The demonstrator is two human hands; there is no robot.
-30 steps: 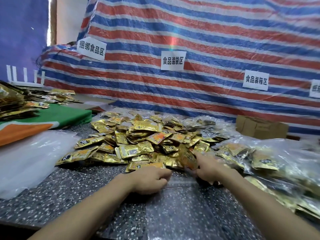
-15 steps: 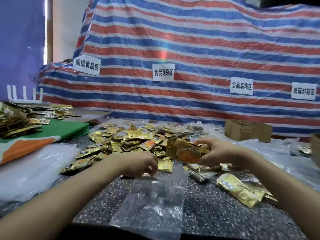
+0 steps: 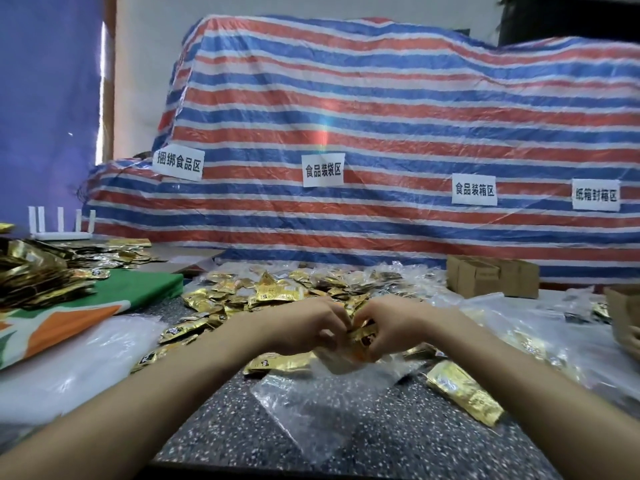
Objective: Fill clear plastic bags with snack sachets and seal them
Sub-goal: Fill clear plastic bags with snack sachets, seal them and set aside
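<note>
Right hand (image 3: 391, 323) curled tight round a few gold sachets (image 3: 363, 336) at the mouth of the clear bag (image 3: 311, 403) on the table (image 3: 398, 445). Left hand (image 3: 311, 327) curled there too, touching them; can't tell what it pinches. Sachet pile (image 3: 277, 292) just behind.

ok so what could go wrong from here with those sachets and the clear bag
1. The sachets held between the left hand and right hand could miss the mouth of the limp clear bag and spill onto the table.
2. The loose sachet beside the bag might get left out.
</note>
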